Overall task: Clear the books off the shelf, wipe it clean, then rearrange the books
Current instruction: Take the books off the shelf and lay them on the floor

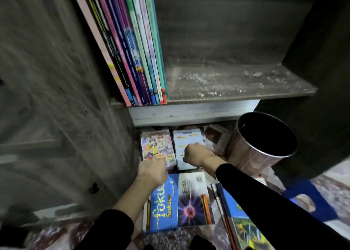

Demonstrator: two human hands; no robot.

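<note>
Two stacks lie on the floor under my hands. My left hand is clenched over the near edge of the cartoon-covered stack. My right hand is curled on the near edge of the white-covered book just beside it. The fingertips are hidden, so I judge both as grasps.

Above and beyond both grips, the shelf shows bare, dusty board on its right. The leaning books still occupy its left, tilted against the side wall because nothing props them.

On my side of the grips, the blue book and the Fizik book lie flat, touching. The floor piles look squared to keep them tidy. Clearing is unfinished and wiping has not begun. Right of my right hand stands a bin, close enough to knock.
</note>
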